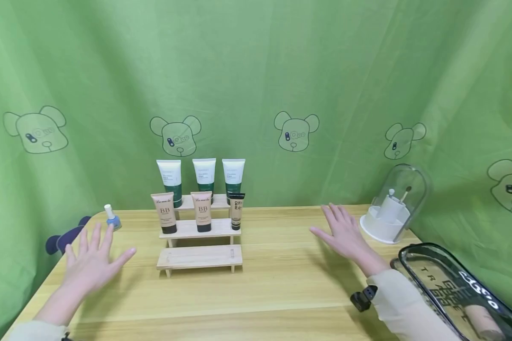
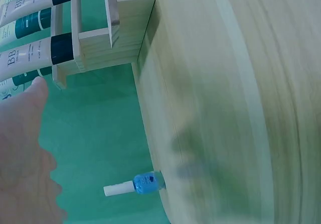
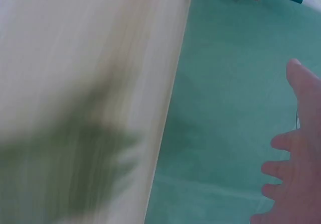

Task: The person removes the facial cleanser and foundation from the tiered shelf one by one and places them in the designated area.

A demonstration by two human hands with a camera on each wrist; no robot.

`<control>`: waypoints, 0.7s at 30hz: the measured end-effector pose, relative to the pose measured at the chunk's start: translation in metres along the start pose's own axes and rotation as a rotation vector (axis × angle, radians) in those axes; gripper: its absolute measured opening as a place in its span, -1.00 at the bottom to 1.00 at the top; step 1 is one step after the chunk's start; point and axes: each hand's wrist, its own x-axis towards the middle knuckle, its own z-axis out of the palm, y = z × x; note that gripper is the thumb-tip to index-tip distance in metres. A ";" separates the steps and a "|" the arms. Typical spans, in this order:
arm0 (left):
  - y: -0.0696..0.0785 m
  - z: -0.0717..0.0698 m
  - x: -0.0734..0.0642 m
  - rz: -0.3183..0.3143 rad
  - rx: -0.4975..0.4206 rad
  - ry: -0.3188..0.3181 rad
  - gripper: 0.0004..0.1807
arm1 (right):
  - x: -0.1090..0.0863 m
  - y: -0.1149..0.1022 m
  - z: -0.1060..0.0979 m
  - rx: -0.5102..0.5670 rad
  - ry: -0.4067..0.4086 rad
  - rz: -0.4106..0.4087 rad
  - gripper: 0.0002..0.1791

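A person's left hand point(image 1: 88, 263) and right hand point(image 1: 344, 235), fingers spread and holding nothing, flank a tiered wooden stand point(image 1: 198, 256). Blue nail polish point(image 1: 114, 221) (white-capped) stands left of it; a domed holder point(image 1: 380, 226), well right.

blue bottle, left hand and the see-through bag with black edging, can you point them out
blue bottle point(image 1: 114, 221): head view, on its blue body
left hand point(image 1: 89, 266): head view, on the back of the hand
see-through bag point(image 1: 452, 290): head view, on its lettered panel
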 end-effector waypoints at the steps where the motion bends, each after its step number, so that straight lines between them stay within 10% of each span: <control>1: 0.001 0.000 0.000 0.006 0.000 0.007 -0.01 | 0.002 -0.002 0.000 0.011 -0.001 -0.005 -0.10; 21: 0.013 0.025 0.005 0.217 -0.143 0.075 -0.08 | 0.036 -0.080 0.013 0.411 0.011 -0.085 -0.19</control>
